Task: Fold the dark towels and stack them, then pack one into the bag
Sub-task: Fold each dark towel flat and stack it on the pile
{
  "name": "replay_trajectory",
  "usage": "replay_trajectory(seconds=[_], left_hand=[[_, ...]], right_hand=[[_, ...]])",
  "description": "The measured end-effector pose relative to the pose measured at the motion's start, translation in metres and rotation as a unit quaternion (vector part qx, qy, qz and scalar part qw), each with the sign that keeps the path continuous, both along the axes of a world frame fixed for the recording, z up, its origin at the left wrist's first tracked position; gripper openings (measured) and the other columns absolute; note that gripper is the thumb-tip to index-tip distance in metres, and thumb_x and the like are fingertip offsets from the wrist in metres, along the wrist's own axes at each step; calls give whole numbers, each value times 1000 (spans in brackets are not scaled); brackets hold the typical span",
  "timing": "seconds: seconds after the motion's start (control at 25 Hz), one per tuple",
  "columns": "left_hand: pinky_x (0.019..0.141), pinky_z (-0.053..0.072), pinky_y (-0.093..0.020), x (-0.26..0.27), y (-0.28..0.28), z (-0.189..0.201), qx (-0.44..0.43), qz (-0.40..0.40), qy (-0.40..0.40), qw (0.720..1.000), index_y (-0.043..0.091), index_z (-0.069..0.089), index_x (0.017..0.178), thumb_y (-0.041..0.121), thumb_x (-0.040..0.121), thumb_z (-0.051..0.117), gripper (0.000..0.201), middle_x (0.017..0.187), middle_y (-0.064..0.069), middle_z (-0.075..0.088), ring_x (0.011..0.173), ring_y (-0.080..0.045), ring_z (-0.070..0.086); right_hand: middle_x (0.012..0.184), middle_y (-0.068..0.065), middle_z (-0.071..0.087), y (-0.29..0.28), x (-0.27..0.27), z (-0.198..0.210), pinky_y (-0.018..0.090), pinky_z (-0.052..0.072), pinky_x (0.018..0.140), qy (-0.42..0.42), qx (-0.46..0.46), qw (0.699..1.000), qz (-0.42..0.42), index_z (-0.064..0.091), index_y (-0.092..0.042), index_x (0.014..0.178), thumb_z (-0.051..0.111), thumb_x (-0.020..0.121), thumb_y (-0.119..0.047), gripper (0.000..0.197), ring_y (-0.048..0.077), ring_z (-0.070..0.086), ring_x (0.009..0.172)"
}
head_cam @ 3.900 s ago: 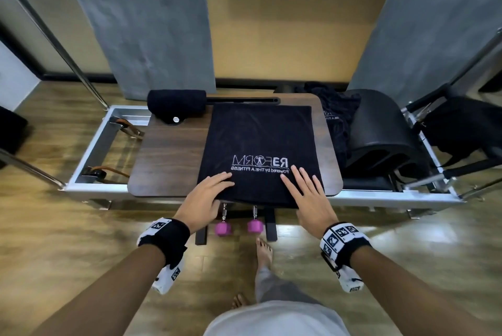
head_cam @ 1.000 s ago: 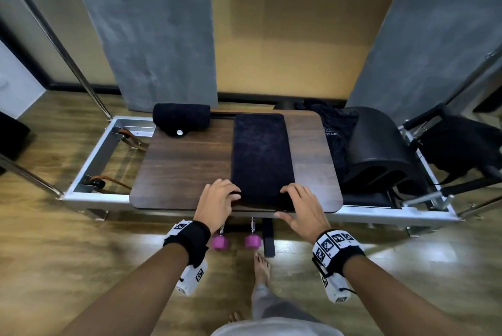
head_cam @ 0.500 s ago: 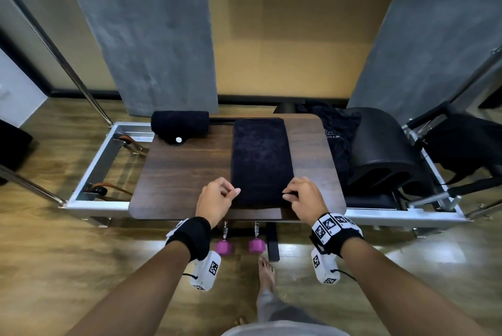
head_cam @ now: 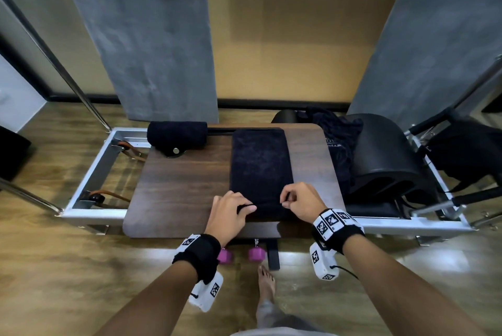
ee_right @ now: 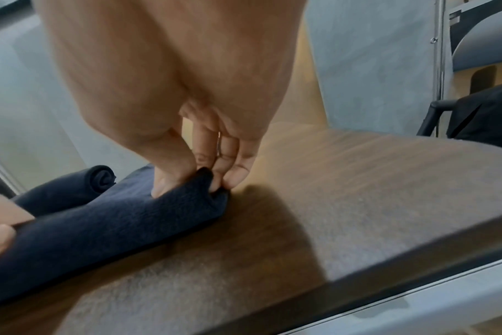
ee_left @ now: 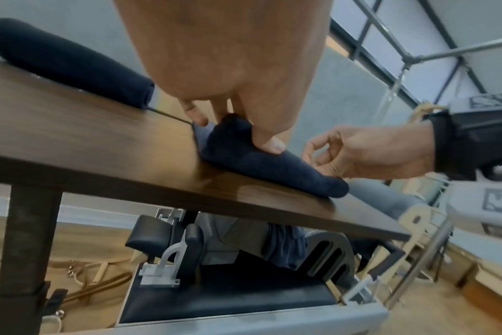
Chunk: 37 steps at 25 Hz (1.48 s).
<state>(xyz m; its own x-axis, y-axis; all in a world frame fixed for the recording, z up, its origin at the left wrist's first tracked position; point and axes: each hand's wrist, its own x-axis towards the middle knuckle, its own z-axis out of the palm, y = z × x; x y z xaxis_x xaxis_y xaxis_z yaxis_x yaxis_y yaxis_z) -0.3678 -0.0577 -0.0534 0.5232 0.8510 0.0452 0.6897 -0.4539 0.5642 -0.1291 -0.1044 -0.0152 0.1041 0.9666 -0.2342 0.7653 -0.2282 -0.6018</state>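
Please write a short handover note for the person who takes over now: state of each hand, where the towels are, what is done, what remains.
Left hand: pinches the near left corner of the long dark folded towel.
Right hand: pinches its near right corner.
The towel lies as a narrow strip on the dark wooden tabletop, its near end lifted slightly.
A rolled dark towel rests at the far left of the tabletop.
More dark cloth is heaped off the right edge.
Done: lengthwise folds.
Left: probably fold the near end away, stack, pack one. The bag is not clearly identifiable.

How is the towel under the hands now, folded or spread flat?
Folded. The towel lies as a narrow strip on the board, and the left hand and right hand pinch its near corners.
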Motion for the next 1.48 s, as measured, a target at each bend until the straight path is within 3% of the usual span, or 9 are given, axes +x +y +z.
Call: replay_trajectory(seconds=[0.12,0.24,0.32,0.44,0.64,0.84,1.0,1.12,1.48], left_hand=[[90,30,-38,9,10,1,-25,16,48,998,29,77,97,42,107,54,29,100,14,71,106,-10,57],[92,30,-38,17,17,3,-29,19,81,996,29,75,99,44,108,48,32,107,12,73,111,-12,57],[97,32,-40,19,19,3,-37,29,80,996,29,74,98,44,107,49,31,105,11,72,112,-13,58],[98,35,-42,16,18,1,-36,26,42,998,31,62,108,47,106,51,20,103,13,66,110,-12,59],[95,33,-38,5,18,0,58,-36,64,996,40,48,123,77,88,55,51,131,18,39,121,-2,39],[100,29,-40,-5,29,5,71,-39,109,991,38,62,126,53,102,54,30,123,22,52,126,-11,42],[96,29,-40,6,35,4,21,-4,117,993,31,66,113,39,109,45,23,118,15,45,116,-13,41],[96,30,-41,9,44,3,6,-2,146,989,27,67,103,36,110,42,28,113,11,39,114,-16,40],[96,34,-40,-1,47,6,54,-17,121,991,32,52,127,73,99,43,51,121,18,48,113,-7,46]], right_hand=[[99,2,66,-5,-11,4,38,52,82,-166,94,980,62,72,-18,100,62,96,-9,14,22,60,96],[105,-2,62,-19,-26,4,38,50,82,-180,203,954,125,70,-18,107,65,97,-26,14,21,57,99],[111,-3,62,-23,-29,-2,37,49,87,-192,168,952,169,67,-19,117,68,95,-35,28,19,56,103],[119,-1,62,-19,-28,-10,37,47,93,-198,106,958,177,62,-17,126,66,96,-23,30,20,56,108],[118,4,67,9,-21,-8,34,49,90,-128,48,983,120,64,-14,123,58,95,-5,30,23,59,112],[87,-8,57,27,-17,-6,31,43,72,-59,2,993,98,43,-28,124,55,89,4,49,18,59,85],[101,-12,51,20,-13,-6,29,46,78,-85,105,985,105,43,-32,118,56,102,-27,22,12,53,92],[123,-9,48,10,-12,-11,28,42,94,-188,130,960,162,57,-27,121,60,94,-54,38,11,46,112],[117,-3,65,40,-13,-7,35,42,96,-145,66,977,139,61,-17,126,51,102,-11,27,18,56,109]])
